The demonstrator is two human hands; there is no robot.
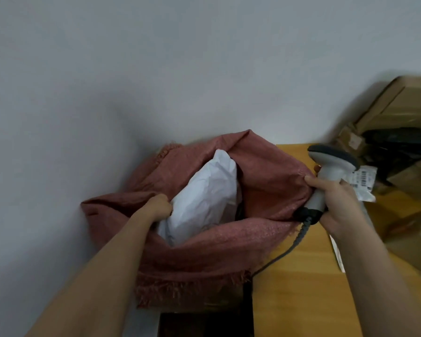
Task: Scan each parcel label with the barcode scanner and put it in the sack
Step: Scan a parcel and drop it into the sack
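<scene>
While gripping the sack (265, 171) rim, left hand (159, 206) against the white parcel (204, 198) inside; right hand (338, 203) clamped round scanner (326, 181) at the desk (301, 276) edge.

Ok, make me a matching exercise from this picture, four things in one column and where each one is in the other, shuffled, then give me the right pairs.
Things:
1. white parcel
2. barcode scanner
3. pink sack
4. cardboard boxes

Places:
A. stacked at the far right against the wall
B. gripped in the right hand
C. inside the open sack, by the left hand
D. standing between the wall and the wooden table

Pairs: 1-C, 2-B, 3-D, 4-A
</scene>
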